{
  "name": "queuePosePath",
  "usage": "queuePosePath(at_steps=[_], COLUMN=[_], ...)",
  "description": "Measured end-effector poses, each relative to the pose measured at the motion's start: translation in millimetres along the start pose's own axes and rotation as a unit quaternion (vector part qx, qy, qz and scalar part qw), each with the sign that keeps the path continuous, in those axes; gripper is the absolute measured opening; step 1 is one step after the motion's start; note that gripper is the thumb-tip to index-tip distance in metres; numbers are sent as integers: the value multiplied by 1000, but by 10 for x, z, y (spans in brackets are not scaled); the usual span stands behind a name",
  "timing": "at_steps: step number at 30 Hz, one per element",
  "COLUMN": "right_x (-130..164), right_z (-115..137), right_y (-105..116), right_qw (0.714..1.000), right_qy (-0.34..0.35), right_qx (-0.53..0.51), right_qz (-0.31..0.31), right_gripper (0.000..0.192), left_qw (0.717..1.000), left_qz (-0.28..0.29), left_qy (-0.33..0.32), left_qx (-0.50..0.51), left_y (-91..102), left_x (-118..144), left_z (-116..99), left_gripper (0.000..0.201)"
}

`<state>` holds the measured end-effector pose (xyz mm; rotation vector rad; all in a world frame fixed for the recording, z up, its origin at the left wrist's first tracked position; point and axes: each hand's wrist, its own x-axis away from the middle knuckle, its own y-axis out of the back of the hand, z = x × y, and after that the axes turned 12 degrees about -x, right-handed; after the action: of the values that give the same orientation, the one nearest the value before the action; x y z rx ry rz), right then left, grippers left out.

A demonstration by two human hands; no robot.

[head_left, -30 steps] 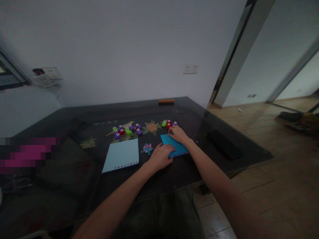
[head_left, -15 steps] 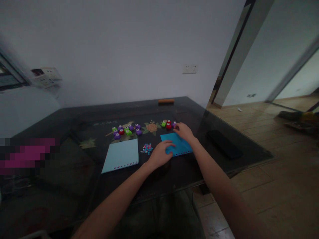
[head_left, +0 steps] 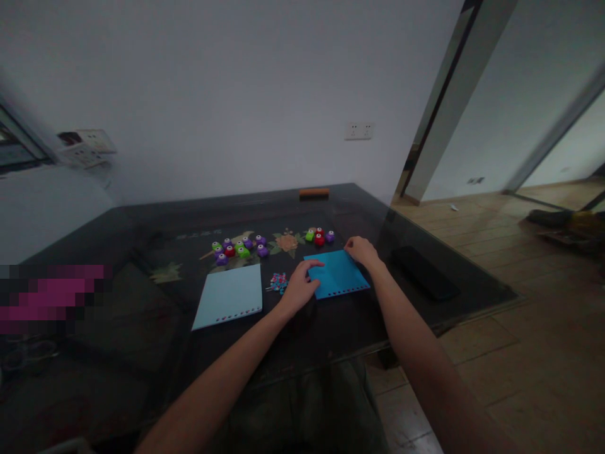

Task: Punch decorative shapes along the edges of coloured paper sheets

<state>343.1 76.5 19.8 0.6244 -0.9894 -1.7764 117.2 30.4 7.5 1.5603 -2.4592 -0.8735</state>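
Note:
A bright blue sheet of paper (head_left: 338, 274) with a row of small punched holes along its near edge lies in front of me. My left hand (head_left: 302, 284) rests on its left side, thumb and fingers apart. At the far right corner of the sheet, my right hand (head_left: 363, 250) has its fingertips pinched together on the paper. Just beyond stand a few small craft punches, among them a red punch (head_left: 319, 239) and a purple punch (head_left: 329, 236). To the left lies a pale blue sheet (head_left: 230, 293), also with holes along its near edge.
Tiny pink and blue paper bits (head_left: 278, 282) are heaped between the sheets. Several more punches (head_left: 242, 250) stand behind the pale sheet. A black flat object (head_left: 424, 272) lies at the right, a brown bar (head_left: 314, 193) at the table's back edge.
My right hand has moved right, away from the purple punch to the blue sheet's far corner. My left hand has slid slightly left, uncovering more of the sheet.

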Motion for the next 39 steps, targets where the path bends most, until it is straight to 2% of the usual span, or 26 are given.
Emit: queuePosePath(at_steps=[14, 18, 21, 23, 25, 27, 30, 32, 35, 39], right_x=[-8, 26, 51, 66, 81, 101, 138, 166, 202, 262], right_z=[-7, 12, 33, 53, 83, 126, 230, 340, 586, 1057], right_y=[-1, 28, 53, 69, 80, 80, 57, 32, -5, -108], right_qw=[1000, 1000, 1000, 999, 999, 999, 997, 994, 981, 956], right_qy=[9, 5, 2, 2, 6, 17, 55, 97, 184, 277], right_qx=[8, 10, 6, 5, 6, 7, 1, -10, -36, -87], right_qz=[-3, -13, -24, -32, -40, -49, -59, -57, -46, -43], right_gripper=[20, 21, 22, 21, 21, 21, 20, 20, 17, 15], left_qw=[998, 994, 990, 988, 986, 982, 972, 965, 949, 939], left_qz=[2, -30, -68, -88, -100, -112, -142, -147, -163, -153], left_qy=[-27, -47, -54, -57, -65, -59, 6, 47, 76, 62], left_qx=[-49, -90, -113, -114, -117, -139, -185, -211, -259, -302], left_y=[28, 135, 349, 573, 856, 1172, 1619, 1844, 2042, 2126], left_x=[27, -21, -92, -126, -126, -85, 34, 126, 238, 303], left_z=[-30, -74, -99, -57, 72, 295, 728, 997, 1250, 1319], left_gripper=[41, 38, 35, 34, 31, 27, 22, 20, 21, 22])
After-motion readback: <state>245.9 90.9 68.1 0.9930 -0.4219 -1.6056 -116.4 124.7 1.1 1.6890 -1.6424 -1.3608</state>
